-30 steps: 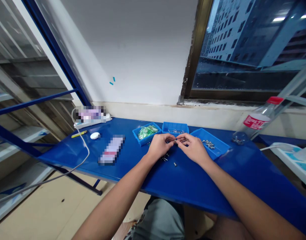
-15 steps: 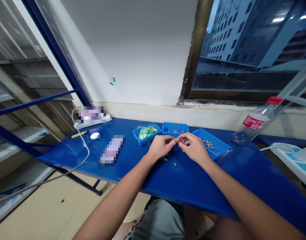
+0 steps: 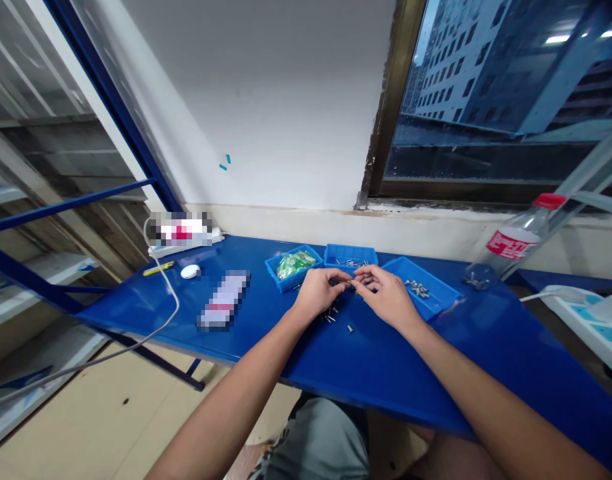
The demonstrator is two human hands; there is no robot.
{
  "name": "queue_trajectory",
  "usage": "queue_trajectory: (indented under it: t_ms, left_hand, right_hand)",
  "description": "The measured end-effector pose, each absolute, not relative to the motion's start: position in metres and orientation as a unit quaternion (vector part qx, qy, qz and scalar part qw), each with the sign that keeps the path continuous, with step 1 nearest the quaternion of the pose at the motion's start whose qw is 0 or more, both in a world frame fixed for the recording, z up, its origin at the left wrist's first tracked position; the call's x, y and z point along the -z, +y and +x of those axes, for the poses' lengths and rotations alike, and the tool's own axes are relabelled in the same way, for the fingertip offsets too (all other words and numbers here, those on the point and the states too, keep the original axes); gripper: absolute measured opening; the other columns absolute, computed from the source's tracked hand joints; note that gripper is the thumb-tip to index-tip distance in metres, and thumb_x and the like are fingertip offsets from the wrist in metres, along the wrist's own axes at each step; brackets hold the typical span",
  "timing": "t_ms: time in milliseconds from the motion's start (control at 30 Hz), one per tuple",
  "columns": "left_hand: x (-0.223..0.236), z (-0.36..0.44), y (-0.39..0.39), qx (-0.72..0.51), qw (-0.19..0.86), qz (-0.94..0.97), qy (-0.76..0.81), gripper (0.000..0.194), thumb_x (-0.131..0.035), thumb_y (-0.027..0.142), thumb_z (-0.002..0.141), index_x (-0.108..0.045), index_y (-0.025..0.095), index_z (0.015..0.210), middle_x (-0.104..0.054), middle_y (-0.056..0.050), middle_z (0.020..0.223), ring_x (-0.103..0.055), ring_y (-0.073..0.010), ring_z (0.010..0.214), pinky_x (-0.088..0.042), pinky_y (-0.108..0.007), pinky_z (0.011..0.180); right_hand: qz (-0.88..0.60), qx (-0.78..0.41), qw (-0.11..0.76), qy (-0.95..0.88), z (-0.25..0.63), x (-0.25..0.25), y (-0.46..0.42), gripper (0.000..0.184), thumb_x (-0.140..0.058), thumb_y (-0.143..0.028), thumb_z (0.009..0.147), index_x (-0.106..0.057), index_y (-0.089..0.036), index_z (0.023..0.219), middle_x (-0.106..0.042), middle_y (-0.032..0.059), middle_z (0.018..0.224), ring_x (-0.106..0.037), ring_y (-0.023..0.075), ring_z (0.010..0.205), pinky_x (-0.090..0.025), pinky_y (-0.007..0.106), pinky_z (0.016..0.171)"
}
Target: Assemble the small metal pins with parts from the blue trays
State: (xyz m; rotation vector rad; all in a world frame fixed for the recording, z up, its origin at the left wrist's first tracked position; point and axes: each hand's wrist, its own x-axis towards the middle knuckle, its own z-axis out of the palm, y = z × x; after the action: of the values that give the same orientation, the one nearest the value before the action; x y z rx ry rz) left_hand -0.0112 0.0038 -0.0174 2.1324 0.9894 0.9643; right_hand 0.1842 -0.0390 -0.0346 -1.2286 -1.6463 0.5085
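Note:
Over the blue table (image 3: 386,380), my left hand (image 3: 319,291) pinches a small dark metal piece (image 3: 350,283), too small to tell its kind. Its fingertips meet those of my right hand (image 3: 389,293), also closed in a pinch at the same piece. Loose screws (image 3: 330,315) lie beneath my left hand, partly covered by it. One short metal fastener (image 3: 351,329) lies alone nearer the table's front edge. Behind my hands, a blue bin (image 3: 353,253) contains long thin screws. To the right, another blue bin (image 3: 436,297) holds several short metal parts (image 3: 418,289).
A third bin (image 3: 273,275) holds green packets (image 3: 293,264). Leftward lie a blurred-out phone-like object (image 3: 224,300), a white oval object (image 3: 190,272) and a yellow cutter (image 3: 158,269). A bottle (image 3: 516,243) with red cap leans at the right; a cable (image 3: 175,310) hangs over the left edge.
My fingertips have drawn slightly apart, so the small metal piece between them now shows. The bins and the loose fasteners on the table have not moved.

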Motion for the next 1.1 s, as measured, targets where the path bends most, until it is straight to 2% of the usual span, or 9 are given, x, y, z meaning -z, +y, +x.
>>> queue_trajectory:
  t_ms: [167,433,567,667,767,967,1100]
  left_hand:
    - [0.019,-0.01,0.004,-0.373,0.313,0.797,0.359,0.021,-0.073,0.004,0.082,-0.076,0.017,0.097,-0.083,-0.003,0.094,-0.079,-0.0182,0.086,-0.061,-0.028,0.083]
    - [0.019,-0.009,0.003,-0.391,0.318,0.792,0.344,0.018,-0.071,0.006,0.083,-0.074,0.016,0.098,-0.082,-0.004,0.095,-0.077,-0.0173,0.087,-0.059,-0.028,0.083]
    - [0.015,-0.01,-0.001,-0.382,0.307,0.798,0.352,0.007,-0.072,0.021,0.09,-0.076,0.016,0.093,-0.081,-0.004,0.091,-0.075,-0.0171,0.082,-0.057,-0.026,0.078]
    - [0.009,-0.01,-0.005,-0.362,0.301,0.803,0.366,0.027,-0.067,0.039,0.098,-0.08,0.016,0.094,-0.081,-0.004,0.088,-0.074,-0.0179,0.077,-0.054,-0.025,0.071]
    - [0.005,-0.012,-0.007,-0.345,0.303,0.812,0.361,0.036,-0.063,0.047,0.1,-0.082,0.017,0.102,-0.083,-0.004,0.093,-0.076,-0.0203,0.081,-0.053,-0.025,0.071]
    - [0.007,-0.013,-0.004,-0.351,0.318,0.811,0.344,0.023,-0.069,0.036,0.097,-0.082,0.019,0.106,-0.083,-0.004,0.105,-0.079,-0.0244,0.097,-0.059,-0.028,0.083]
    - [0.014,-0.012,0.001,-0.354,0.333,0.795,0.363,0.019,-0.072,0.022,0.092,-0.082,0.017,0.108,-0.084,-0.006,0.103,-0.08,-0.0236,0.095,-0.063,-0.031,0.087]
  right_hand:
    - [-0.5,-0.218,0.483,-0.685,0.183,0.036,-0.038,0.018,-0.066,-0.027,0.086,-0.069,-0.021,0.103,-0.077,0.0069,0.095,-0.073,0.0197,0.081,-0.063,0.034,0.074]
    - [-0.502,-0.183,0.471,-0.702,0.182,0.032,-0.04,0.018,-0.064,-0.023,0.084,-0.073,-0.021,0.1,-0.073,0.0051,0.091,-0.068,0.0169,0.075,-0.058,0.03,0.067]
    - [-0.508,-0.141,0.463,-0.712,0.184,0.029,-0.041,0.018,-0.062,-0.023,0.086,-0.077,-0.022,0.096,-0.071,0.005,0.091,-0.066,0.0163,0.072,-0.057,0.031,0.067]
    - [-0.517,-0.153,0.484,-0.689,0.186,0.028,-0.041,0.016,-0.064,-0.026,0.086,-0.076,-0.021,0.095,-0.072,0.0058,0.092,-0.067,0.017,0.073,-0.058,0.03,0.066]
    - [-0.506,-0.186,0.496,-0.681,0.187,0.03,-0.04,0.016,-0.064,-0.026,0.086,-0.074,-0.021,0.098,-0.074,0.0061,0.096,-0.07,0.0184,0.079,-0.06,0.03,0.068]
    - [-0.477,-0.166,0.473,-0.722,0.187,0.029,-0.042,0.017,-0.059,-0.021,0.09,-0.075,-0.025,0.096,-0.075,0.0047,0.103,-0.073,0.0204,0.091,-0.062,0.034,0.08]
    - [-0.489,-0.195,0.487,-0.697,0.187,0.03,-0.042,0.017,-0.059,-0.027,0.094,-0.074,-0.025,0.1,-0.078,0.005,0.102,-0.076,0.0214,0.088,-0.064,0.035,0.079]
